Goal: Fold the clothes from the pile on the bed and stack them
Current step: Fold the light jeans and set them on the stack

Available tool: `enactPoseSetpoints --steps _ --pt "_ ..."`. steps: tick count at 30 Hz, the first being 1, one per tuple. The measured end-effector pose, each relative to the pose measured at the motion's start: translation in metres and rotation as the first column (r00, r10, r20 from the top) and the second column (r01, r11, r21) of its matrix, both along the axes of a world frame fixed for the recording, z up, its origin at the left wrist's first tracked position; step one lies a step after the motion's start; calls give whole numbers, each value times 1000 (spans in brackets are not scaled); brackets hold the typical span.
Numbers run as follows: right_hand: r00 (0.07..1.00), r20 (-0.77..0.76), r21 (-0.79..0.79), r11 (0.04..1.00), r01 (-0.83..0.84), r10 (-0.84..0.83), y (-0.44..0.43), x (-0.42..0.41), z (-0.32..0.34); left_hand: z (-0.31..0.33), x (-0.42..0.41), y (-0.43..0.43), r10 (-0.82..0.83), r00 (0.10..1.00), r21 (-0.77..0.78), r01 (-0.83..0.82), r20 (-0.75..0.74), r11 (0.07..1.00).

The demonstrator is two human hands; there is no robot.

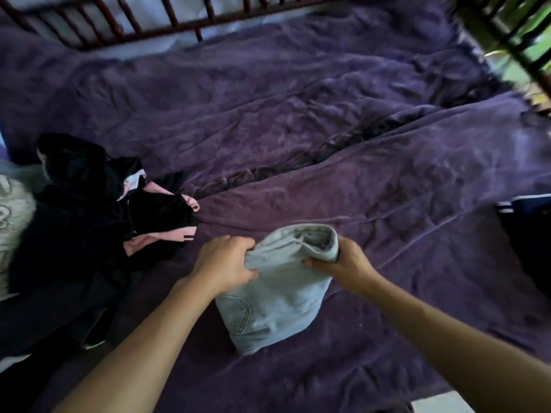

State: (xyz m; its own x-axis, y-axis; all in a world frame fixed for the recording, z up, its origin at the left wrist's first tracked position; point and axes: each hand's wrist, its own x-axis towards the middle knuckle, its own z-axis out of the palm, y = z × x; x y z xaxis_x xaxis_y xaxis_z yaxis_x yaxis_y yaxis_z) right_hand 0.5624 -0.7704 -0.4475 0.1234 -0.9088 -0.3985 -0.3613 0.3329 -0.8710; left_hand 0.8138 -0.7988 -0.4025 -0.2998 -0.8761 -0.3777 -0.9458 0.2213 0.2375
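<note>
Folded light-blue jeans [277, 296] lie on the bed [357, 138] directly ahead, long axis running away from the person. The left hand [226, 262] grips the far end's left edge, the right hand [347, 265] its right edge. The dark clothes pile [89, 222] lies leftward, nearer the left hand.

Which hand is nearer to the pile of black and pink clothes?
Left. The left hand grips the folded jeans on the side next to the pile; the right hand grips their far side.
</note>
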Motion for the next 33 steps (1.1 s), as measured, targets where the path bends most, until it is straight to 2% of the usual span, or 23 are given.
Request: enactPoseSetpoints --steps 3,8,12,15,18,23,26,33 --pt "997 58 -42 997 62 -59 29 -52 22 39 -57 13 -59 998 -60 61 33 996" --pt "998 -2 -183 981 64 -65 42 -168 84 100 -170 24 -31 999 -126 30 -8 992" --pt "991 -79 -240 967 87 -109 43 -281 130 131 -275 29 -20 995 -143 5 -103 990" --pt "971 -130 -317 937 150 -199 36 -357 159 146 -349 21 -11 963 -105 -18 -270 994" --pt "950 -164 -393 901 185 -267 23 -419 178 154 -413 3 -31 922 -116 -15 -386 993" --pt "912 -256 -482 860 167 -321 -23 -506 199 157 -503 -46 -80 883 -233 -34 -462 972" --pt "899 -235 -512 833 208 -369 -56 -545 208 156 -550 -80 -95 863 -288 -60 -495 956" --pt "872 -237 -474 835 281 -428 -120 -620 184 131 -636 -153 -58 845 -205 -62 -531 977"
